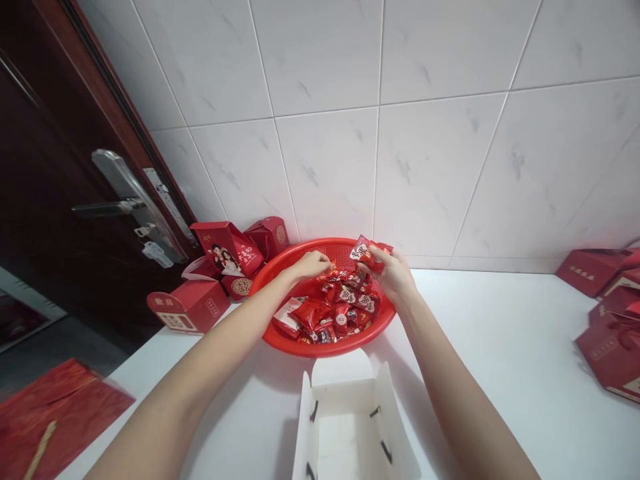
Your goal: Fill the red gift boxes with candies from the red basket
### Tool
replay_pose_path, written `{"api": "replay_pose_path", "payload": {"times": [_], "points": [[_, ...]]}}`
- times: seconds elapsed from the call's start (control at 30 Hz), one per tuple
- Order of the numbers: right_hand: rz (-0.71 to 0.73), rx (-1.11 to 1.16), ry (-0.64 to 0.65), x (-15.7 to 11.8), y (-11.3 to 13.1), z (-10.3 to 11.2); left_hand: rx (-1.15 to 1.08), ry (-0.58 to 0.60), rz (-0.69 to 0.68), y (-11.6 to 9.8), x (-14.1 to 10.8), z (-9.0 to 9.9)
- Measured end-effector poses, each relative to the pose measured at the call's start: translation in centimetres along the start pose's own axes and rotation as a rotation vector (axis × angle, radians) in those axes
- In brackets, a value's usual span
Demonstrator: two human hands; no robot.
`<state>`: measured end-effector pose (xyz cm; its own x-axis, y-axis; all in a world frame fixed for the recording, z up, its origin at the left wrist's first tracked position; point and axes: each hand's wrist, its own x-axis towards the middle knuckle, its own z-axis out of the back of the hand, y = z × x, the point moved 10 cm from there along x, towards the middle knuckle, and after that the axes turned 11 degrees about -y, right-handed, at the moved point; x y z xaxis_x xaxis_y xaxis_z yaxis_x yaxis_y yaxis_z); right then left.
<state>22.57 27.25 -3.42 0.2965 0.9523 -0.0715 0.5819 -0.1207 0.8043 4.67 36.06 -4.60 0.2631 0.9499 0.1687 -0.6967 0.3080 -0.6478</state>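
A red plastic basket [270, 333] holds many candies [345, 317] in red, white and dark wrappers. Over its back right side, my right hand [395, 275] is closed around a few wrapped candies [369, 253], lifted above the pile. My left hand [314, 265] reaches in over the back left rim, fingers pinched on a red-orange wrapped candy [328, 272] at the top of the pile. Directly in front of the basket stands an open box [345, 427], white inside, its flaps up and no candy visible in it.
Folded red gift boxes [193, 303] stand left of the basket, one with a printed couple [227, 250]. More red boxes [607, 347] sit at the table's right end. A red bag [60, 413] with a rope handle is at lower left. Tiled wall [325, 167] behind; dark door [45, 167] at left.
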Motion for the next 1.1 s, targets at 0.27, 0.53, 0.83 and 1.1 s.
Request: {"api": "replay_pose_path", "payload": {"times": [0.27, 0.53, 0.83, 1.1], "points": [[-0.012, 0.012, -0.025, -0.1, 0.0, 0.1, 0.222, 0.185, -0.21, -3.5, -1.5, -4.0], [-0.019, 0.019, -0.044, -0.4, 0.2, 0.0, 0.338, 0.101, -0.17, -2.0, -0.9, -2.9], [0.01, 0.013, -0.019, -0.3, 0.2, -0.1, 0.621, 0.262, -0.38, -3.5, -2.8, -6.4], [-0.001, 0.014, -0.022, -0.4, 0.3, -0.1, 0.445, 0.112, -0.178, -1.2, -0.9, -3.7]]}}
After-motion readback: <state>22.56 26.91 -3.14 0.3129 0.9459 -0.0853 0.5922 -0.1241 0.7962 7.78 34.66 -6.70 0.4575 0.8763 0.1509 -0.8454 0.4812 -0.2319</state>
